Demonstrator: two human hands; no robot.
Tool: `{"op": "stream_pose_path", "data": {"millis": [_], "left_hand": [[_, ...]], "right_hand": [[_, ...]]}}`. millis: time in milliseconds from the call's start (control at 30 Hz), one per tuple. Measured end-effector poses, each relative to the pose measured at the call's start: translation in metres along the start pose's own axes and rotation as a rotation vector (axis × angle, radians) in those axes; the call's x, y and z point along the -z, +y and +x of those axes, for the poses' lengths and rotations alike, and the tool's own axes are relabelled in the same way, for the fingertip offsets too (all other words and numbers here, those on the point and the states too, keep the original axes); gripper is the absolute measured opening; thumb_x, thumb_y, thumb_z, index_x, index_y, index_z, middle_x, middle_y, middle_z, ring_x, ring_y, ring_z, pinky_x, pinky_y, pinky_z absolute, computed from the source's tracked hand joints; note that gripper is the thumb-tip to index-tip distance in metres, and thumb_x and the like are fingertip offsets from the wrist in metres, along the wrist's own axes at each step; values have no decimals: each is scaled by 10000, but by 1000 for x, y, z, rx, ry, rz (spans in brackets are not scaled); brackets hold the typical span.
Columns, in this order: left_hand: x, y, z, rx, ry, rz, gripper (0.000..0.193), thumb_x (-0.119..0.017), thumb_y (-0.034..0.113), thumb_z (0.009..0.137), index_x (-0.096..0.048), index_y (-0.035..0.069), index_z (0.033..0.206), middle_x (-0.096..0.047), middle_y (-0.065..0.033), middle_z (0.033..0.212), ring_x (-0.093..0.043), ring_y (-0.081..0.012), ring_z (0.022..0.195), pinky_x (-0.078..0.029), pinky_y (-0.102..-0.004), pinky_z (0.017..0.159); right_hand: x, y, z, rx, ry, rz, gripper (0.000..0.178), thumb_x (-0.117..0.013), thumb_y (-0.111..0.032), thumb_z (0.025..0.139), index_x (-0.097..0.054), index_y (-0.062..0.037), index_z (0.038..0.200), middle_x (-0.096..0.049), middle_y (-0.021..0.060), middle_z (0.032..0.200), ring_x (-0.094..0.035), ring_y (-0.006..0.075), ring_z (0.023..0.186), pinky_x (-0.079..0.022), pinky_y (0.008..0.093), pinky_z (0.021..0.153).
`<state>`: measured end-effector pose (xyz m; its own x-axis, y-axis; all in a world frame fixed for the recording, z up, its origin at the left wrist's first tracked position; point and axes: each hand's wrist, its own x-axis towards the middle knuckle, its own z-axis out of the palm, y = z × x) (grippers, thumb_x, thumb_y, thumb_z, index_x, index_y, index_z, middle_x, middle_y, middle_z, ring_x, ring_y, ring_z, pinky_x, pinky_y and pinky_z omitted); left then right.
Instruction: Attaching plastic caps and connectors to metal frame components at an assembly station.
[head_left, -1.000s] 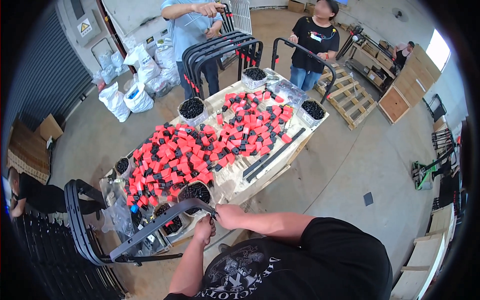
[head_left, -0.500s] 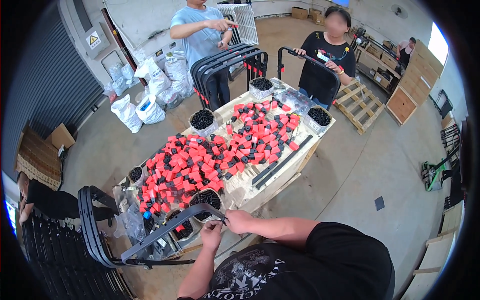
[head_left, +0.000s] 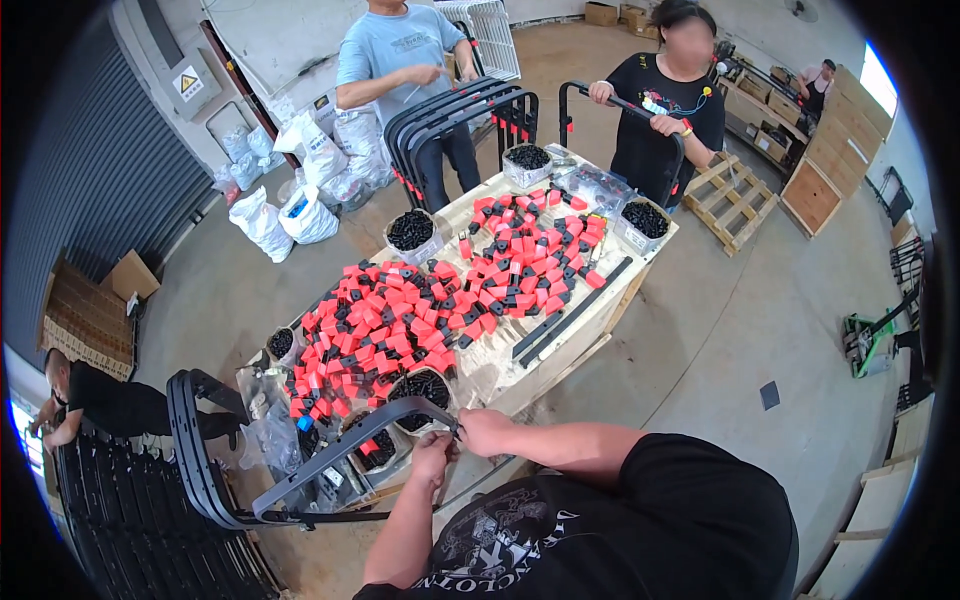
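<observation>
A bent black metal frame point(head_left: 340, 447) reaches from the lower left over the table's near corner. My right hand point(head_left: 485, 432) is closed around its near end. Just below that end, my left hand point(head_left: 434, 457) has its fingers pinched together; whatever they hold is too small to make out. Beyond the frame lies a big heap of red and black plastic caps point(head_left: 370, 330). An open container of small black parts point(head_left: 420, 385) stands right behind the frame's bend, and another is partly hidden under the bar.
More black frames point(head_left: 195, 450) lean at the table's left end, and others point(head_left: 440, 130) stand at its far side. A person in light blue point(head_left: 400, 60) and one in black point(head_left: 660, 110) stand across the wooden table point(head_left: 490, 375). Flat black strips point(head_left: 570, 312) lie along its right edge.
My hands stay at the frame's end, with the left hand's fingers slightly shifted. Across the table, the person in blue has lowered a raised arm, and the person in black has shifted with a frame.
</observation>
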<state>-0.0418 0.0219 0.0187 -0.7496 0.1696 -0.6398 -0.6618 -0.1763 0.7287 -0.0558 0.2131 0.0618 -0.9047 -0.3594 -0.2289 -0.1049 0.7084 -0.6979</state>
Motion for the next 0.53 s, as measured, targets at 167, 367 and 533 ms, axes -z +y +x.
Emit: {"op": "stream_pose_path", "data": {"millis": [167, 367, 533], "left_hand": [[7, -18, 5, -607, 69, 290, 49, -646, -5, 917, -623, 20, 953, -656, -89, 896, -605, -181, 677, -507, -294, 637], [-14, 5, -1, 22, 289, 121, 319, -495, 306, 1059, -531, 99, 819, -483, -13, 612, -458, -155, 492, -363, -325, 456], [-19, -7, 4, -4, 189, 76, 384, -459, 426, 1072, -500, 109, 860, -427, 6, 622, -394, -149, 479, -309, -324, 436]], "right_hand": [[2, -4, 1, 22, -7, 28, 301, -577, -238, 938, -570, 43, 1047, -687, 271, 942, -665, 457, 920, -521, 543, 811], [3, -1, -1, 16, -21, 26, 312, -575, -237, 938, -565, 47, 1066, -690, 269, 941, -667, 458, 925, -522, 546, 818], [9, -4, -1, -10, -54, 11, 297, -570, -221, 929, -575, 28, 1090, -697, 257, 1010, -676, 435, 969, -526, 530, 831]]}}
